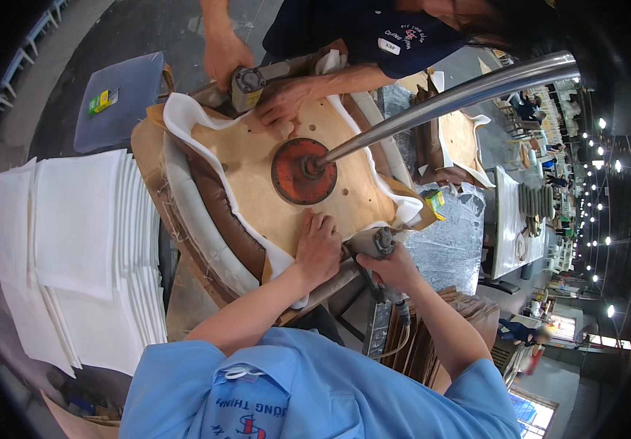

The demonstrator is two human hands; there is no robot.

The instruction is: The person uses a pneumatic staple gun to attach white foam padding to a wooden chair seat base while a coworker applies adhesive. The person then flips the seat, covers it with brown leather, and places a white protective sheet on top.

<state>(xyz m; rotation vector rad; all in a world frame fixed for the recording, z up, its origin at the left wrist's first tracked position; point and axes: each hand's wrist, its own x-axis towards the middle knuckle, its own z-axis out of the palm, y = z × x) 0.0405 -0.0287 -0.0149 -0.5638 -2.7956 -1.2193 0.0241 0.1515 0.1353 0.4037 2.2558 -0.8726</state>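
A plywood seat panel (pixel 246 175) lies underside up, with white padding (pixel 238 208) and brown cover material (pixel 209 192) round its edges. A red round press plate (pixel 292 181) on a slanting metal rod (pixel 432 102) bears on its middle. My left hand (pixel 320 249) rests at the near edge, its fingers curled against the wood; whatever they pinch is hidden. Gripped in my right hand (pixel 396 269) is a pneumatic staple gun (pixel 374 243), its nose at the panel's near right edge. Its air hose (pixel 404 322) hangs below.
Across the panel, a co-worker's hands (pixel 279 102) work with another staple gun (pixel 248 86). Stacked white sheets (pixel 74 234) stand at left, below a plastic-topped surface (pixel 121 91) with a small box. To the right are a wrapped table (pixel 443 245), another padded panel (pixel 456 143) and stacked brown sheets (pixel 440 329).
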